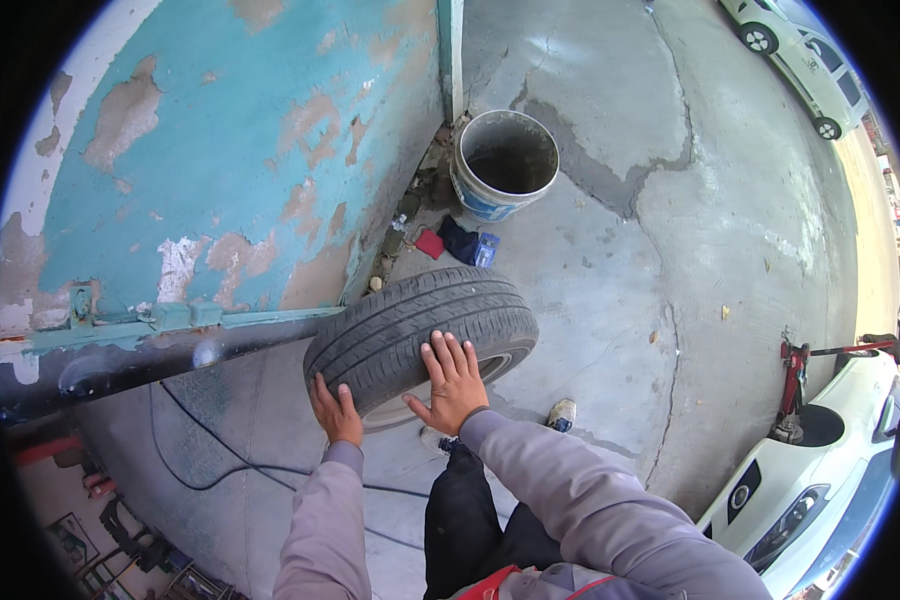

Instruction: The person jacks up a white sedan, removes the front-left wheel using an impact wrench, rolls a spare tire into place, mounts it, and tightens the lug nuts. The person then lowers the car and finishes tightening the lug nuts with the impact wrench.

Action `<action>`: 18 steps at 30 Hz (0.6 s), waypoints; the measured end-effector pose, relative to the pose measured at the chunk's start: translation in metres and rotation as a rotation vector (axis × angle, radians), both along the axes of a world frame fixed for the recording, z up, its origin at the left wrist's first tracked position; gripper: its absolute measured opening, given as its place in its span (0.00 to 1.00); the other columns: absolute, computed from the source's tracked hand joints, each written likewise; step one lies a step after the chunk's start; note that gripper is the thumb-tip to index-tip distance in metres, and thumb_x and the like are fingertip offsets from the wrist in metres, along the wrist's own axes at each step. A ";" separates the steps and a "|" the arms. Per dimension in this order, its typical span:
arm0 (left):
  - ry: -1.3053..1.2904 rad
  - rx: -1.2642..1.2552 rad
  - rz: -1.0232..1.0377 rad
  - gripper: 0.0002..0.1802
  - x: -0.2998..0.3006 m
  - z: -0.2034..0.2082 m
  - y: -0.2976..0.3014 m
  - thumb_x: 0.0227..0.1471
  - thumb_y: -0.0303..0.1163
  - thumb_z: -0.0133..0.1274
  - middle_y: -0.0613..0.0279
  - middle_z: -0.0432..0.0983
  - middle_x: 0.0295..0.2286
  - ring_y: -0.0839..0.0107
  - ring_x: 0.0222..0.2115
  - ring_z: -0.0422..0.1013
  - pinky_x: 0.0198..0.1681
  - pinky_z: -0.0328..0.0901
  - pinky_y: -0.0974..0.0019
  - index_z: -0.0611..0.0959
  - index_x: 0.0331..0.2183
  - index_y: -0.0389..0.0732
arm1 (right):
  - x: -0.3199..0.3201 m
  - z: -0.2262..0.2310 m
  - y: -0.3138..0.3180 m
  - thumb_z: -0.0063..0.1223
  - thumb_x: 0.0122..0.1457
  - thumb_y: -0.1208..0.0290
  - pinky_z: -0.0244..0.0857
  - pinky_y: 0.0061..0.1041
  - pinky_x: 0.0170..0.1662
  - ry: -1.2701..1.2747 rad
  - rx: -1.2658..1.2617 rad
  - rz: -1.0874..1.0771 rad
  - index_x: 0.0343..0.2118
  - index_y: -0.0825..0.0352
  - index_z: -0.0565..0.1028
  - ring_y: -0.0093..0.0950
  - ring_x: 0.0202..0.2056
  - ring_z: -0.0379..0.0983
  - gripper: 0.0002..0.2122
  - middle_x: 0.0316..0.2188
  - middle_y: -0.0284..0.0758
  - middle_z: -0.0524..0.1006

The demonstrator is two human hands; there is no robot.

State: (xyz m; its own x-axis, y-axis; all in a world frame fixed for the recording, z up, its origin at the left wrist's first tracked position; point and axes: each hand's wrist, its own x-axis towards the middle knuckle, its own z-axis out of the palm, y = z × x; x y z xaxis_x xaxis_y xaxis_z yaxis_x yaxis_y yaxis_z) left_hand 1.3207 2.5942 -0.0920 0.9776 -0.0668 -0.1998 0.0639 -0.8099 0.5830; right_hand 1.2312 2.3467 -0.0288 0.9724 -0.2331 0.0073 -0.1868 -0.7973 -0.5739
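Note:
A black car tire on a pale metal rim stands upright in front of me, its tread facing up. My right hand lies on the tread's near edge with fingers spread and thumb over the sidewall. At the tire's left end, my left hand rests against the rubber with thumb and fingers apart. Neither hand wraps round anything. My shoes show just beyond my dark trousers, close to the tire. The tire's underside is hidden.
A peeling turquoise wall borders the left. Beyond the tire stand a dirty bucket and small red, black and blue items. A black hose crosses the floor. To the right are a white car and a red jack.

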 end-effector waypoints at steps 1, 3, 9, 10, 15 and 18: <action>-0.025 0.039 -0.039 0.42 -0.010 0.002 -0.007 0.65 0.56 0.40 0.39 0.50 0.66 0.42 0.67 0.48 0.69 0.44 0.46 0.56 0.68 0.37 | -0.013 -0.003 -0.005 0.60 0.54 0.43 0.36 0.55 0.70 0.006 0.007 -0.014 0.66 0.69 0.58 0.51 0.71 0.46 0.44 0.70 0.52 0.53; -0.064 0.044 -0.136 0.44 -0.033 0.009 -0.022 0.64 0.58 0.41 0.40 0.45 0.68 0.41 0.68 0.45 0.69 0.43 0.42 0.54 0.69 0.39 | -0.045 -0.009 -0.018 0.60 0.54 0.43 0.37 0.54 0.71 -0.002 -0.003 -0.068 0.66 0.70 0.58 0.51 0.70 0.47 0.44 0.69 0.52 0.53; 0.025 0.135 -0.319 0.54 -0.122 0.035 -0.075 0.60 0.62 0.46 0.37 0.32 0.69 0.35 0.69 0.33 0.67 0.34 0.33 0.43 0.71 0.41 | -0.143 -0.008 -0.067 0.61 0.55 0.44 0.38 0.55 0.71 -0.014 0.028 -0.175 0.63 0.72 0.59 0.55 0.69 0.48 0.42 0.67 0.55 0.55; 0.042 0.146 -0.357 0.56 -0.137 0.038 -0.082 0.59 0.62 0.47 0.36 0.31 0.69 0.34 0.69 0.31 0.67 0.33 0.32 0.42 0.71 0.40 | -0.158 -0.004 -0.075 0.61 0.55 0.44 0.38 0.55 0.71 -0.003 0.044 -0.209 0.62 0.73 0.60 0.55 0.68 0.49 0.42 0.67 0.56 0.55; 0.130 0.174 -0.507 0.65 -0.196 0.041 -0.124 0.53 0.64 0.55 0.30 0.24 0.68 0.28 0.68 0.24 0.67 0.26 0.31 0.37 0.70 0.36 | -0.181 0.021 -0.093 0.60 0.56 0.47 0.41 0.54 0.70 0.111 0.015 -0.366 0.58 0.77 0.63 0.57 0.66 0.53 0.39 0.63 0.59 0.59; 0.184 0.201 -0.620 0.68 -0.218 0.053 -0.153 0.51 0.63 0.59 0.30 0.23 0.68 0.27 0.67 0.23 0.66 0.26 0.30 0.35 0.69 0.36 | -0.157 0.029 -0.090 0.58 0.58 0.48 0.43 0.50 0.71 -0.044 0.058 -0.262 0.60 0.76 0.64 0.54 0.67 0.53 0.37 0.63 0.57 0.61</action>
State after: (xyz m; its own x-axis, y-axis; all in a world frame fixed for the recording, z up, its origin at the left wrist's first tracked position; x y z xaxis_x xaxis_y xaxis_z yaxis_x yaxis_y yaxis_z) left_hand 1.1032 2.4416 -0.0387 0.7193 -0.5485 -0.4262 -0.3637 -0.8202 0.4417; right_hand 1.0745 2.2563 0.0006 0.8779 -0.4780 0.0272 -0.3563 -0.6904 -0.6296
